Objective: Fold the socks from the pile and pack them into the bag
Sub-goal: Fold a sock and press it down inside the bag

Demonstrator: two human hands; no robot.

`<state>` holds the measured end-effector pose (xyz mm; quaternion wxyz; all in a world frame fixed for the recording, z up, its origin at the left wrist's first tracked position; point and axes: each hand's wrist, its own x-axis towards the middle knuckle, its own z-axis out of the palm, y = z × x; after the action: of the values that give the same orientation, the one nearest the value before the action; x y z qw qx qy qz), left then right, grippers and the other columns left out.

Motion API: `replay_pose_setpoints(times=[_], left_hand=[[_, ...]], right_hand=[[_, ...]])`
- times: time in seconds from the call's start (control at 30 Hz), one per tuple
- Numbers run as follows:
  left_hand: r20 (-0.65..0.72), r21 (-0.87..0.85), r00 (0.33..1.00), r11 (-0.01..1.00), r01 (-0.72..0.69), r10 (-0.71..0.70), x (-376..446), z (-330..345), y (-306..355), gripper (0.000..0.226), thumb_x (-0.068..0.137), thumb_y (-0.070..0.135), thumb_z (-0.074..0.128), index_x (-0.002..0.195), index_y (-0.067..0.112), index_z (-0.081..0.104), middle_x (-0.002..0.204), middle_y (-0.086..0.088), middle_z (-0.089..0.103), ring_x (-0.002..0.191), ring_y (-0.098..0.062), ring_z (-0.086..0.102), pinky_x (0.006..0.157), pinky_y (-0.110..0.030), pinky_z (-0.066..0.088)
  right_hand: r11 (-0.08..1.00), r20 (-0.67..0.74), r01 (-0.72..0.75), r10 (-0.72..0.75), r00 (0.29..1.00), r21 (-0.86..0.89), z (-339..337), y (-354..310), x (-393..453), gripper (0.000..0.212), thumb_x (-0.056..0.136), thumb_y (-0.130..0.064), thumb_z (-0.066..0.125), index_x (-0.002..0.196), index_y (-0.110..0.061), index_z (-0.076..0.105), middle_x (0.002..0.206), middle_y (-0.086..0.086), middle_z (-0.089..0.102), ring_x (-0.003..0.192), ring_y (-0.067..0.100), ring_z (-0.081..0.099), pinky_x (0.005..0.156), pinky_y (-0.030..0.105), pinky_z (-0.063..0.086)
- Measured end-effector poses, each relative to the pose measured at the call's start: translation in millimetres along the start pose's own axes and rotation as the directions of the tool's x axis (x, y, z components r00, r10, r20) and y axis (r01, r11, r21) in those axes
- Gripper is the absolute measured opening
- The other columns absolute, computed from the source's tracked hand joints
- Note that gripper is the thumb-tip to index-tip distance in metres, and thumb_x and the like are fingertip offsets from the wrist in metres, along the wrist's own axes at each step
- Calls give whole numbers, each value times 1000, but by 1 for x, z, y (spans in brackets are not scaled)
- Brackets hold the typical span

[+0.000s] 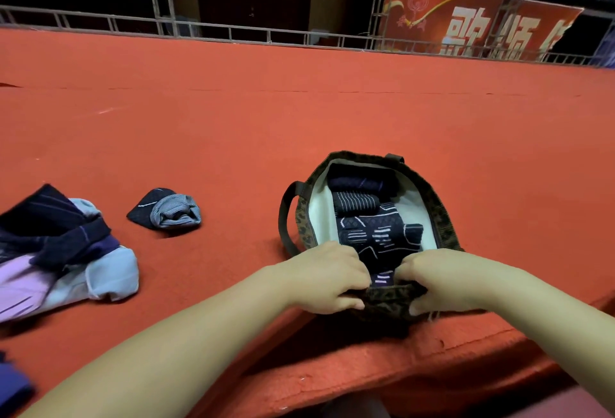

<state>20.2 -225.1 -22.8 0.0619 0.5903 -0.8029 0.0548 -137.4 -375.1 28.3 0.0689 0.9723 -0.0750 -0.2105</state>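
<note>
Your left hand [327, 279] and right hand [439, 281] both grip near rim of bag [441, 214]; folded socks [372, 218] packed inside, just beyond fingers.

Bright, even light on red carpet [299, 101]; backgrnd dark. Soft shadows under sock pile [60, 251]. Wide-angle bends railing [233, 31] at edges. Slight motion blur on left hand [327, 279], bottom corners soft.
</note>
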Motion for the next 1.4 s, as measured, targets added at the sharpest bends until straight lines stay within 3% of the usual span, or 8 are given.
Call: replay_pose_setpoints(times=[0.17, 0.3, 0.5, 0.63, 0.83, 1.0, 1.17, 1.4], left_hand=[[122, -92, 932, 932, 352, -340, -1, -11, 0, 27, 93, 49, 45, 92, 22, 43, 82, 6, 59, 76, -20, 53, 72, -35, 41], [205, -233, 855, 824, 516, -477, -1, -18, -10, 59, 87, 65, 42, 137, 36, 32, 125, 7, 57, 111, -17, 56, 90, -38, 47], [102, -92, 825, 820, 565, -556, 12, -13, -13, 60, 91, 65, 30, 140, 32, 40, 145, -2, 35, 136, -22, 25, 110, -40, 24], [356, -228, 778, 760, 609, -517, 11, -11, -15, 68, 89, 69, 28, 149, 37, 16, 160, 0, 7, 147, -18, 3, 118, -44, 11], [58, -114, 784, 776, 621, -618, 24, -19, -17, 61, 91, 66, 23, 143, 35, 33, 153, -3, 29, 143, -23, 13, 115, -47, 8], [213, -237, 899, 872, 428, -383, 44, -18, -2, 56, 95, 61, 24, 147, 39, 23, 160, 1, 3, 147, -20, -10, 117, -48, -10], [389, -113, 911, 975, 194, -136, 43, -3, 5, 73, 83, 71, 45, 146, 38, 28, 160, 2, 1, 145, -14, -17, 114, -46, -18], [470, -108, 874, 974, 198, -125, 46, -5, 3, 73, 83, 73, 42, 145, 37, 30, 160, 5, -1, 144, -12, -21, 113, -48, -20]], right_hand=[[971, 40, 18, -28, 999, 237, -10, 9, -1, 16, 91, -41, 56, 103, -31, 57, 101, -13, 61, 91, 10, 58, 83, 32, 48], [769, -145, 13, 104, 984, 639, -21, 21, -2, 37, 92, -36, 58, 126, -41, 45, 108, -18, 58, 75, -10, 59, 75, 17, 45], [834, -201, -164, 309, 929, 527, -2, 24, 52, 42, 96, -45, 46, 134, -29, 52, 109, -2, 42, 118, 18, 46, 99, 25, 32], [832, -186, -189, 327, 926, 521, -5, 22, 59, 38, 97, -46, 41, 129, -30, 56, 135, 7, 36, 135, 23, 29, 111, 31, 19], [839, -271, -188, 364, 891, 510, -16, 18, 31, 32, 94, -45, 48, 110, -17, 52, 112, -3, 47, 108, 17, 52, 91, 32, 40], [835, -234, -223, 380, 895, 503, -23, 16, -9, 46, 90, -57, 42, 71, -18, 58, 68, -1, 60, 64, 12, 54, 62, 32, 41], [947, -30, -26, 37, 999, 319, 3, 5, -25, 58, 59, -74, 55, 90, -26, 64, 88, -7, 62, 87, 8, 55, 78, 35, 48], [896, -28, 49, -40, 999, 441, 7, 13, -22, 25, 92, -32, 52, 70, -22, 45, 66, -11, 49, 63, 8, 45, 65, 31, 39]])
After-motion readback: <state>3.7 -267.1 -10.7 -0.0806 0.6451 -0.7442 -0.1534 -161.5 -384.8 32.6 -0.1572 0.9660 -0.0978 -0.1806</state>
